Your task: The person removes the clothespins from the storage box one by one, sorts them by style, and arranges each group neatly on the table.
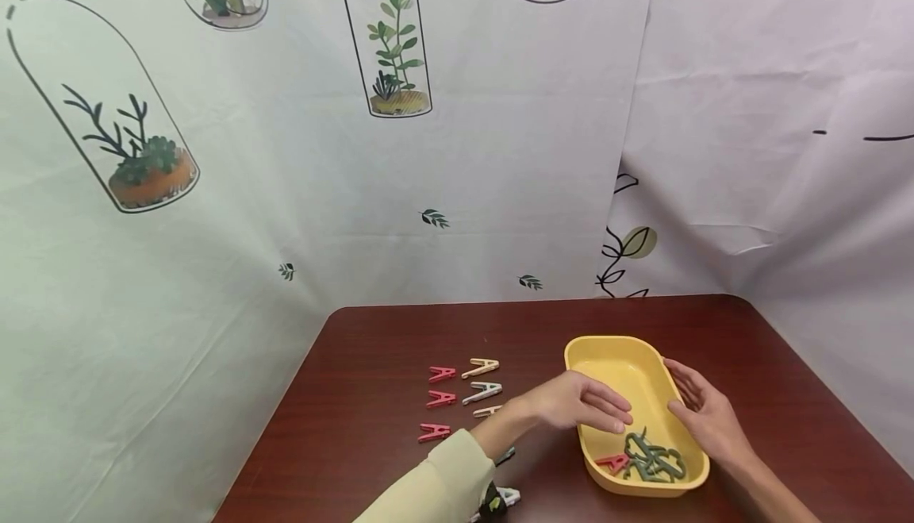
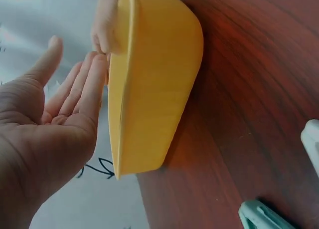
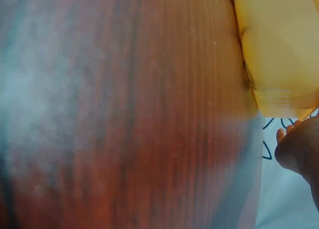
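In the head view my left hand (image 1: 581,401) reaches over the side of a yellow plastic bin (image 1: 593,344), palm down, its fingers extended and holding nothing. The left wrist view shows the same hand (image 2: 65,99) with straight fingers beside the bin's rim (image 2: 127,89). My right hand (image 1: 707,412) grips the bin's right rim, thumb over the edge and fingers along the outside. Only part of it (image 3: 299,146) shows in the right wrist view. Inside the bin's near end lie a red clothespin (image 1: 612,463) and a pile of green clothespins (image 1: 653,459).
Left of the bin, red clothespins (image 1: 441,398) form a column on the dark red table (image 1: 371,396). Beside them lie a yellow clothespin (image 1: 481,367), a white clothespin (image 1: 483,392) and a cream one partly behind my left arm. A teal clothespin (image 2: 264,219) lies nearer.
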The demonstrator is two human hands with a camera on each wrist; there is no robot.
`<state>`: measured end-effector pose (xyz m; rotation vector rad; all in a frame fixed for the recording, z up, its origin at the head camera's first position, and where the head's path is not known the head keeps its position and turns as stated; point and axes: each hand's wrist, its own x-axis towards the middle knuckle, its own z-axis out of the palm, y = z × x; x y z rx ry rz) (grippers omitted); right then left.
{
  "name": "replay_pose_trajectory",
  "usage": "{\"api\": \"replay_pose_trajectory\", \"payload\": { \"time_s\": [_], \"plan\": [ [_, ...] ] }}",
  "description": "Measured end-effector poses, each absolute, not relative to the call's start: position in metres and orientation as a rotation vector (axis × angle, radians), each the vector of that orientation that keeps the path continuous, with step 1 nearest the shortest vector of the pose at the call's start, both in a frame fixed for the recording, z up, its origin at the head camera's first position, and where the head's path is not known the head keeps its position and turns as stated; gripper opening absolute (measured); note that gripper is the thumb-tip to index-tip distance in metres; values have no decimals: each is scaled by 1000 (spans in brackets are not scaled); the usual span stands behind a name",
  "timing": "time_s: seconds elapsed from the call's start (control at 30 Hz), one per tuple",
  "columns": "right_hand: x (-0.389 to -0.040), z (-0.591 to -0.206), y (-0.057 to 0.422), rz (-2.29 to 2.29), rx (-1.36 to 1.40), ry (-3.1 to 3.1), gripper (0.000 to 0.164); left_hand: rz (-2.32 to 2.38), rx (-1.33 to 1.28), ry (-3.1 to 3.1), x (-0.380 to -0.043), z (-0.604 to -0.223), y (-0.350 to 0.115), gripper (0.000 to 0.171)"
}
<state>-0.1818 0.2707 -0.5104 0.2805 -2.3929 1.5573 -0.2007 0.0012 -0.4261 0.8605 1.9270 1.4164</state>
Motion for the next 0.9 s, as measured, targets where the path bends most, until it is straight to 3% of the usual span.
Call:
{"api": "replay_pose_trajectory", "payload": {
  "time_s": [0.27,0.9],
  "plan": [
    [-183,-513,272,1570,317,-2362,59,1138,964,2062,-198,-431,13,28],
    [-183,-510,271,1544,322,-2362,59,633,861,2427,-194,-429,41,16]
  ]
}}
